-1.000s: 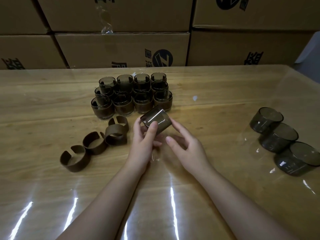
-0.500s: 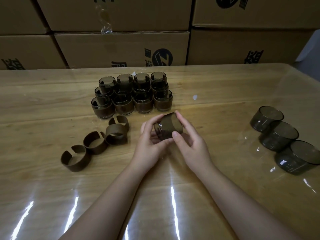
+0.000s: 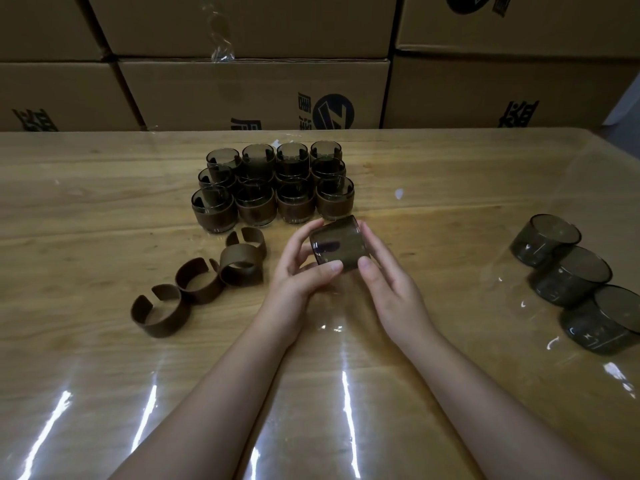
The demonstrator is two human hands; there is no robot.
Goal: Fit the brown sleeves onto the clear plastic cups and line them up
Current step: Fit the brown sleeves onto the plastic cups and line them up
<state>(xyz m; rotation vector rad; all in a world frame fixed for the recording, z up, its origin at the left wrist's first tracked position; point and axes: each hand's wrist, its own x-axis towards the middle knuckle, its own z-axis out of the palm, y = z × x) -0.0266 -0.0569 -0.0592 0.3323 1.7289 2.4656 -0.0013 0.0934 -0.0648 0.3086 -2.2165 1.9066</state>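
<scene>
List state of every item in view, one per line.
held cup: tilted, off the table, sleeve state unclear
left hand: grips held cup
right hand: grips held cup
finished cups: sleeved, upright, grouped
loose sleeves: unused, on table
bare cups: unsleeved, in a row

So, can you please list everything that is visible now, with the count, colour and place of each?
held cup: one, clear smoky, tilted, between both hands at centre
sleeved cups: twelve, brown bands, block at table's far centre
loose sleeves: four, brown, open rings, left of hands
bare cups: three, clear smoky, row at right
table: one, light wood, glossy cover
cardboard boxes: several, tan, stacked behind the table
left hand: holds the cup
right hand: holds the cup
</scene>
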